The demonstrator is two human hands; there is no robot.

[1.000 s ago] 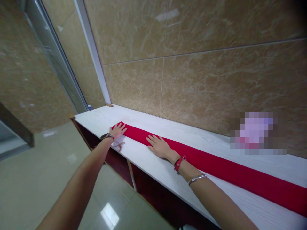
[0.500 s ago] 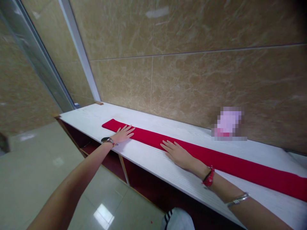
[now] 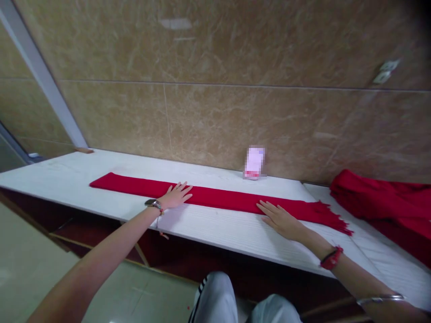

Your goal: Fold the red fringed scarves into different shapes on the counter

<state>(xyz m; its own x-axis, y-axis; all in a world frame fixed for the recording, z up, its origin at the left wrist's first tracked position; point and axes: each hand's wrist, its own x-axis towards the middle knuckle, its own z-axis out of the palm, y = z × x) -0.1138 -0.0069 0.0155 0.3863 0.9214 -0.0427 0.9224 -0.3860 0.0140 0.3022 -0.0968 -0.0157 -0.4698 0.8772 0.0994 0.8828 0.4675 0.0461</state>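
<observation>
A long, narrow folded red scarf (image 3: 222, 198) lies flat along the white countertop (image 3: 215, 224), its fringed end at the right. Spread across the scarf's left-centre part are the fingers of my left hand (image 3: 174, 196), the palm over the near edge. Farther right, my right hand (image 3: 281, 220) rests with fingers apart at the scarf's near edge, short of the fringe. Neither hand grips anything.
More red cloth (image 3: 377, 202) is bunched on the counter at the right. A pinkish, pixelated upright object (image 3: 255, 162) leans by the tiled wall. A small brown block (image 3: 84, 150) sits at the back left. Dark open shelves lie below the countertop.
The view has swung right, bringing the fringe and the bunched red cloth into sight. Along the scarf, my left hand has shifted right, away from its left end; my right hand also sits farther right.
</observation>
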